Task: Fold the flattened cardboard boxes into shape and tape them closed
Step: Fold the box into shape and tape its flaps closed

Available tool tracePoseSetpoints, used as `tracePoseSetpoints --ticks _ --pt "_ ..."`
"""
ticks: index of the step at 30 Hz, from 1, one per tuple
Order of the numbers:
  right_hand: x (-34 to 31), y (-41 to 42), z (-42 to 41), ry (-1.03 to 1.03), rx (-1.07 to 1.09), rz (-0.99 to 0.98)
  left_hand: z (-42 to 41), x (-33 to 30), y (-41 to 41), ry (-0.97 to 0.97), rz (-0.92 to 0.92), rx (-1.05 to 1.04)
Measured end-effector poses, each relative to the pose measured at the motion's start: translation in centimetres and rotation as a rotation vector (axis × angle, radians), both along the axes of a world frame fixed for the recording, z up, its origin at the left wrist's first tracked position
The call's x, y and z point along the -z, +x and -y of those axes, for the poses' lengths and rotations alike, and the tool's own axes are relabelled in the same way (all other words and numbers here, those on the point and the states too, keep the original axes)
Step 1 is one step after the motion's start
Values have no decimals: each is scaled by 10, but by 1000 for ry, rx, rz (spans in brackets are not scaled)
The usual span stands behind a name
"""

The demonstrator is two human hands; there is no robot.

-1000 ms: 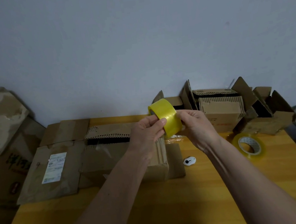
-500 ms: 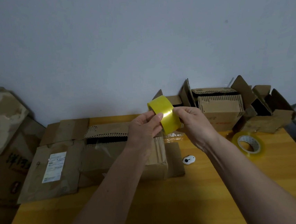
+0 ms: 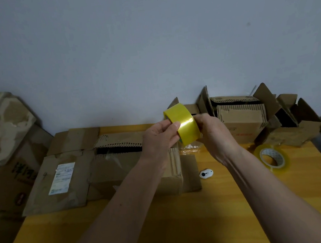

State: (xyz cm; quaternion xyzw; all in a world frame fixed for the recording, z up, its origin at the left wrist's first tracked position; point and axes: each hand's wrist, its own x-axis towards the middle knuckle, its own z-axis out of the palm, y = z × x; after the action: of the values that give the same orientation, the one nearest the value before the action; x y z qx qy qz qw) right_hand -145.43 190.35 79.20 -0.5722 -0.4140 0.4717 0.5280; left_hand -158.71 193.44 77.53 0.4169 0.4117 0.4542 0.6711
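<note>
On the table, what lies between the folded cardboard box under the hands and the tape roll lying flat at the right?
In the head view, a small white cutter lies on bare tabletop between the box and the flat tape roll.

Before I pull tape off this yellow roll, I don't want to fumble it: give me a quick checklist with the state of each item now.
1. Yellow tape roll held by both hands, left hand and right hand: ok.
2. Loose tape end found: cannot tell, none shows.
3. Box in front folded into shape: ok, though its top flaps stand open.
4. Small white cutter within reach on the table: ok.
5. Spare tape roll lying clear of the box: ok.
</note>
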Motion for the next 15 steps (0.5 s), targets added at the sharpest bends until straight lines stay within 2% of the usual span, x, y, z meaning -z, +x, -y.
tracePoseSetpoints --ticks 15 --pt "8 -13 6 54 131 241 12 5 7 -11 2 -18"
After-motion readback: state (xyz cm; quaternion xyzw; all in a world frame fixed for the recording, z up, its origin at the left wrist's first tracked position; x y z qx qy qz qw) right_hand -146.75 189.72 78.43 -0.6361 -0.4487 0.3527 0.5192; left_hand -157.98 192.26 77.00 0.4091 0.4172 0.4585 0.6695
